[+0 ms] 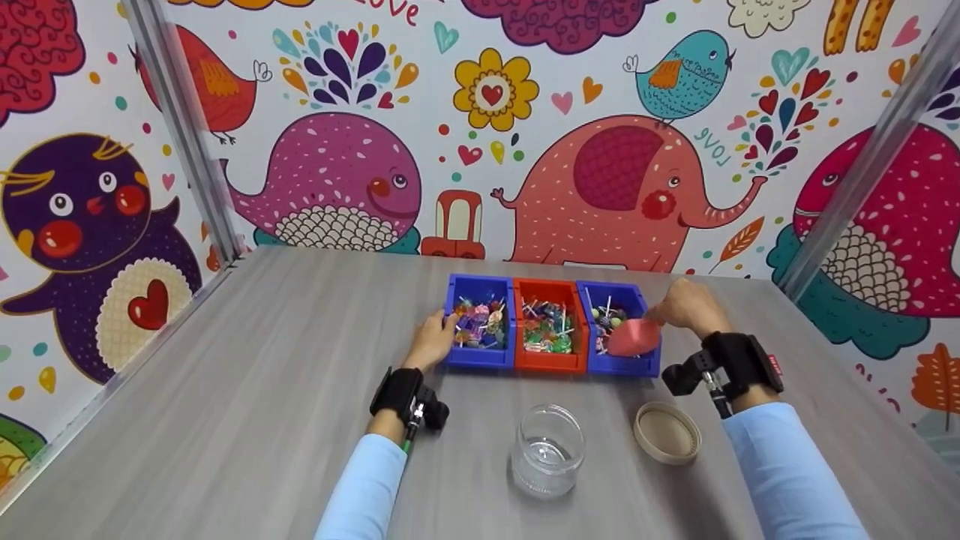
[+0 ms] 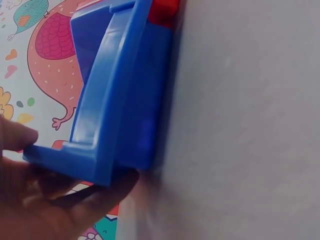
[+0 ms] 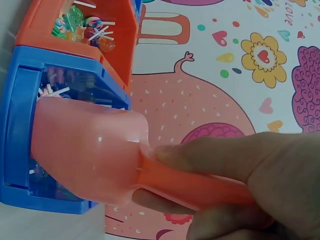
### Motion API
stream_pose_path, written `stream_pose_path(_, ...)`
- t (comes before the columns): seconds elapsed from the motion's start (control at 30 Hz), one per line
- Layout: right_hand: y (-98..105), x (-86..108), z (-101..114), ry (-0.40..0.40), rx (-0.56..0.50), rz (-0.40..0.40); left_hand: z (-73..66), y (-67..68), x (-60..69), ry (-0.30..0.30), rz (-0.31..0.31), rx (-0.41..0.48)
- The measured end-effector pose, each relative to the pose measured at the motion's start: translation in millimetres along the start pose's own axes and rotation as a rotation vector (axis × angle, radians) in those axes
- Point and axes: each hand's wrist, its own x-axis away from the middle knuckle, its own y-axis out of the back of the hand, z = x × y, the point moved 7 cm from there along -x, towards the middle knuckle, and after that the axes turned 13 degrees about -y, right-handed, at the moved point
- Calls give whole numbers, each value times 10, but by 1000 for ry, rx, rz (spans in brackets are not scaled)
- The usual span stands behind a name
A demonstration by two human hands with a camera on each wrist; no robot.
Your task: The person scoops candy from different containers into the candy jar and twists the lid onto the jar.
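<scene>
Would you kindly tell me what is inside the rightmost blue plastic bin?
The rightmost blue plastic bin holds colourful candies, some with white sticks. A pink plastic scoop in the right hand covers part of the inside, so whatever lies beneath it cannot be seen.

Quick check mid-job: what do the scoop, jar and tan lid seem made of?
Scoop: likely smooth plastic with a soft sheen, judging by its small highlights.
Jar: clear and glossy, glass or hard plastic; the table shows through, but that doesn't settle which.
Tan lid: looks matte, perhaps plastic; no strong shine shows.
</scene>
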Motion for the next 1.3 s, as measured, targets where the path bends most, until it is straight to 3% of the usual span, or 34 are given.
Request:
stream_pose_path(0.07,-12,-8,-3,-4,4,-8,-336,205,107,24,29,24)
stream_pose_path(0.13,-29,-23,-10,-10,3,-11,-486,299,153,6,30,28)
stream_pose_path(0.17,-41,-32,-17,-12,1,-11,-400,229,111,14,34,36)
stream_pose_path(0.2,-56,-40,-23,-16,-7,-7,-408,231,121,31,59,57)
stream_pose_path(0.3,-101,-70,-54,-35,-26,3,-316,167,86,-35,-2,0)
stream_pose_path(0.47,-177,-92,-88,-47,-40,0,-379,181,89,20,42,6)
stream_pose_path(0.57,-219,-81,-95,-40,-20,-34,-166,56,16,7,44,17)
stream_pose_path(0.7,-274,-47,-100,-47,-6,-77,530,-350,-188,-59,-15,-31)
stream_pose_path(0.77,-314,-26,-102,-57,-18,-76,862,-555,-287,-24,11,-34)
stream_pose_path(0.9,-375,4,-109,-55,-29,-107,1292,-811,-429,-10,17,-68)
stream_pose_path(1.07,-439,29,-111,-18,-58,-176,1393,-866,-482,-10,31,-72)
stream_pose_path(1.3,-503,55,-138,27,-115,-288,1081,-679,-428,-34,46,-83)
